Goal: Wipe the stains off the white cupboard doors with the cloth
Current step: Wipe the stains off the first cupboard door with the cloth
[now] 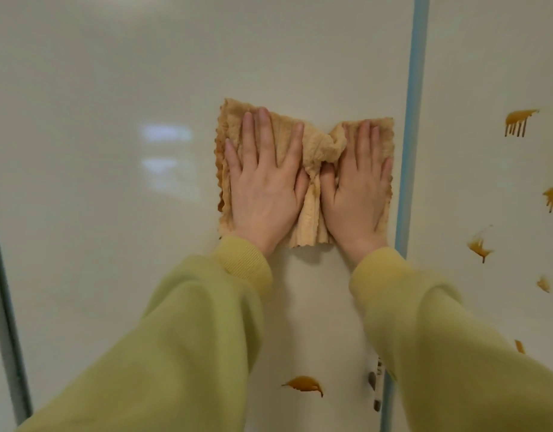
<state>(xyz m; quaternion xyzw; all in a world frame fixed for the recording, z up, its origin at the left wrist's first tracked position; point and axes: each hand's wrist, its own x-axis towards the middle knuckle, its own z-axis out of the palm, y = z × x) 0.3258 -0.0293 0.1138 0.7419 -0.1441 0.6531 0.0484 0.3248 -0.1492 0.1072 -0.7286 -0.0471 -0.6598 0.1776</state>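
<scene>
In the head view, a person is pressing a tan ribbed cloth [315, 145] flat against the middle cupboard door [113, 151], and the cloth is bunching into a knot-like fold between the two hands. The left hand [265, 194] is lying on the cloth's left half with its fingers [265, 132] straight and slightly spread, gripping nothing. The right hand [356, 194] is resting on the right half, its fingers [364, 141] likewise straight and closer together. Just right of the cloth a pale blue strip [413, 120] is running down the door's edge. Beyond it, on the next door [474, 73], orange-brown stains [518, 120] are dripping in several patches. Well below the cloth, another orange stain [304, 383] is sitting on the same door as the cloth. Yellow-green sleeves [206, 322] are covering both forearms.
</scene>
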